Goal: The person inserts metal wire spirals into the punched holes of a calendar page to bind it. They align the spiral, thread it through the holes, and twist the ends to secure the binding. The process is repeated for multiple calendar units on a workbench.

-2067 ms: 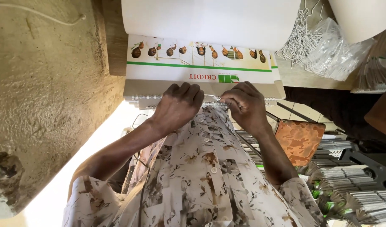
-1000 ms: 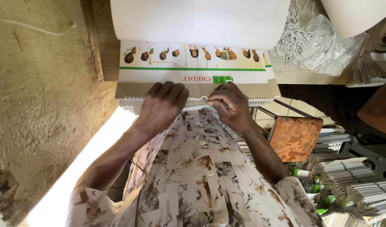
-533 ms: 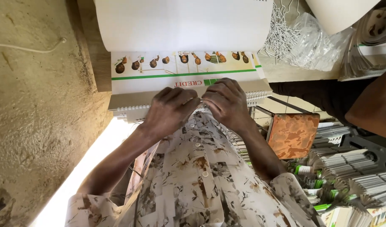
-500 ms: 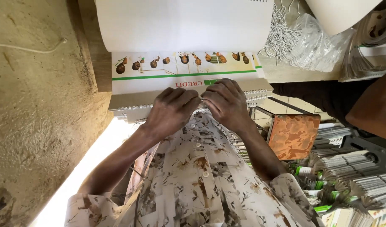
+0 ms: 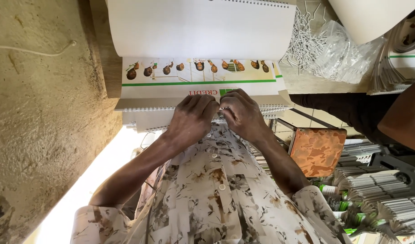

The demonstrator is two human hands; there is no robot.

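Note:
A stack of wire-bound calendars [image 5: 171, 88] lies at the near edge of a wooden bench [image 5: 101, 68], its top sheet white with a row of small pictures and a green stripe. My left hand [image 5: 191, 118] and my right hand [image 5: 243, 113] meet at the middle of the wire spine [image 5: 144, 109]. The fingertips of both pinch a thin wire hanger piece there. A large blank white sheet [image 5: 203, 27] covers the far part of the stack.
A clear bag of wire hangers [image 5: 334, 47] lies at the back right. Another person's arm and dark sleeve [image 5: 374, 113] reach in from the right. An orange patterned stool [image 5: 318, 151] and piles of bound calendars [image 5: 374, 190] stand lower right. A plastered wall [image 5: 40, 113] is left.
The view has shifted slightly. Both hands have stayed together at the spine's middle, fingers working the wire; the other person's arm has come into view at right.

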